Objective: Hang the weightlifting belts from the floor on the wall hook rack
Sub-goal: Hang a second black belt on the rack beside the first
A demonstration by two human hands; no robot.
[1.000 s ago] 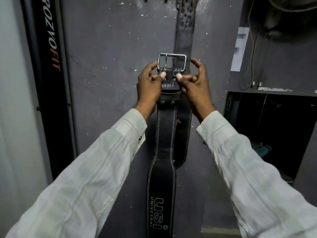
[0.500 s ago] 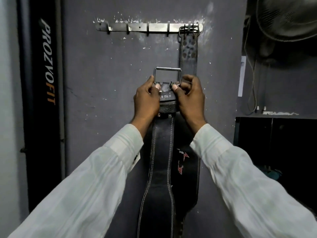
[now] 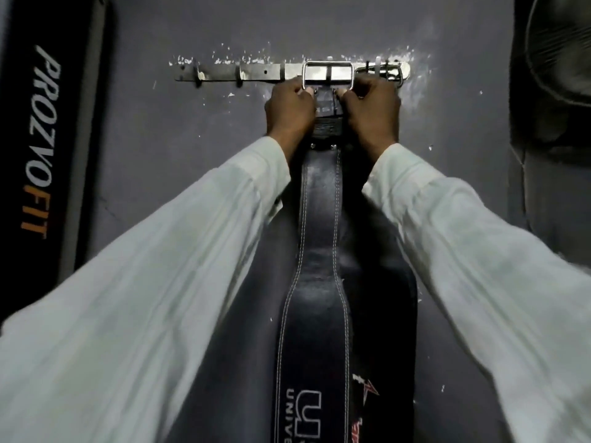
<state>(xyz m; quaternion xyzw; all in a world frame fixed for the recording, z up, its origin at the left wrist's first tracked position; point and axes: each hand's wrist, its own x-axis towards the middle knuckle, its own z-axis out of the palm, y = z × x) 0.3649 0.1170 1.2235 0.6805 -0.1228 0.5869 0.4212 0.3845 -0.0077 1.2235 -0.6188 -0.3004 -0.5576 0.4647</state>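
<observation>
A black leather weightlifting belt (image 3: 319, 219) with white stitching hangs down between my arms. My left hand (image 3: 289, 108) and my right hand (image 3: 372, 110) both grip its top end just below the steel buckle (image 3: 327, 75). The buckle frame lies over the metal hook rack (image 3: 256, 71) on the grey wall, around one of its middle hooks. A second dark belt (image 3: 393, 314) with a red logo hangs behind, its buckle (image 3: 385, 71) on the rack's right end hook.
Two bare hooks (image 3: 198, 78) stick out at the rack's left part. A tall black PROZVOFIT panel (image 3: 41, 139) stands at the left edge. A dark fan (image 3: 559, 59) is mounted at the upper right.
Both hands have lifted the belt's buckle from chest height up to the rack; the buckle now overlaps a hook. The view has tilted up and closer to the wall.
</observation>
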